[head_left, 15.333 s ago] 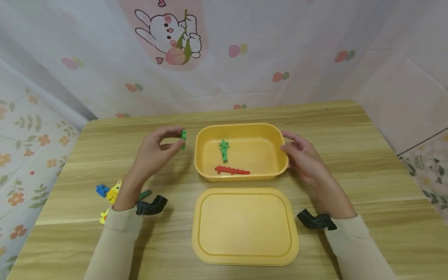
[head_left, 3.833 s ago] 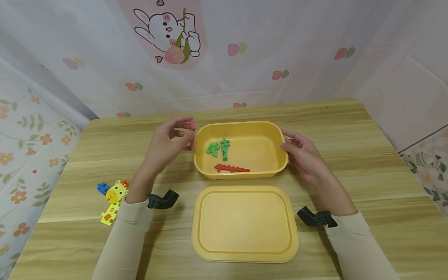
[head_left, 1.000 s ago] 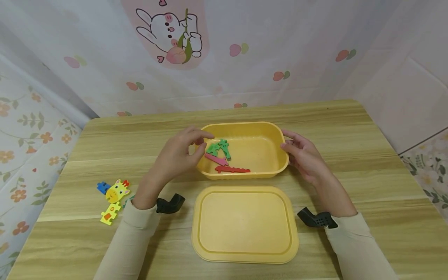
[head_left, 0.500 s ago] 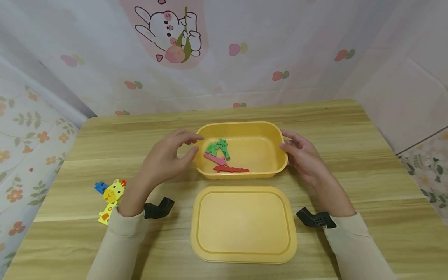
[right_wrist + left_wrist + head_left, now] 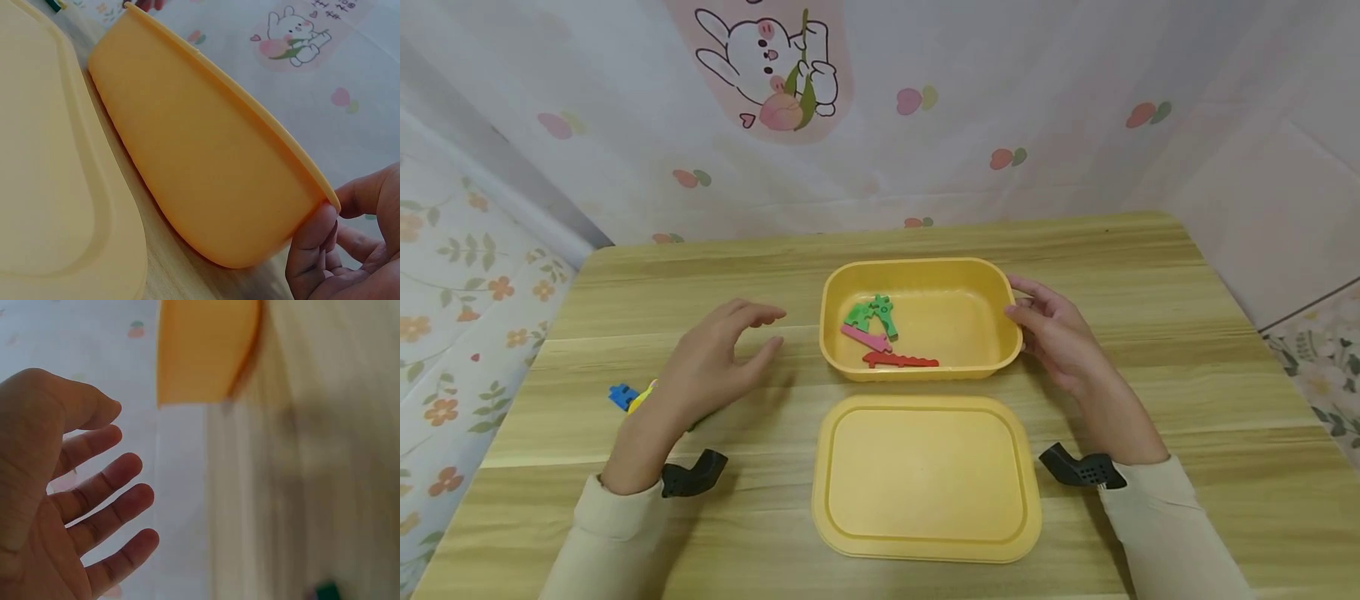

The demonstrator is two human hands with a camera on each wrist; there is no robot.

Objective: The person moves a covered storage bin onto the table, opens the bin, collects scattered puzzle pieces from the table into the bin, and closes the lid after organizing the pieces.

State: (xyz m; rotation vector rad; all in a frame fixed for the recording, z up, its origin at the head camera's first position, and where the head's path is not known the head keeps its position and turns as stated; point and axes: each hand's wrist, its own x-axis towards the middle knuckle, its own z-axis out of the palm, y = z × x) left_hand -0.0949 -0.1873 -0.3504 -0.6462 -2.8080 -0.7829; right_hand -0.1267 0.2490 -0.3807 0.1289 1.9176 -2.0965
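My right hand (image 5: pixel 1062 337) holds the right end of a yellow plastic box (image 5: pixel 972 321), its thumb at the rim in the right wrist view. Inside the box, toward its left side, lie two green puzzle pieces (image 5: pixel 884 317), a pink piece (image 5: pixel 866 337) and a red piece (image 5: pixel 901 360). My left hand (image 5: pixel 713 360) is off the table's left part, fingers apart and holding nothing, a gap away from the box. Below its wrist, a blue puzzle piece (image 5: pixel 622 396) and part of a yellow giraffe-head piece (image 5: pixel 642 398) show; the arm hides the rest.
The yellow lid (image 5: pixel 927 479) lies flat on the wooden table (image 5: pixel 760 533), just in front of the box. A patterned curtain (image 5: pixel 955 58) hangs behind the table's far edge. Black camera mounts (image 5: pixel 1082 467) sit on both wrists.
Over the last second my left hand has left the box and drawn back left, toward the loose pieces. Since the earlier frames, the box has gained a green and a pink piece. The right hand stays put.
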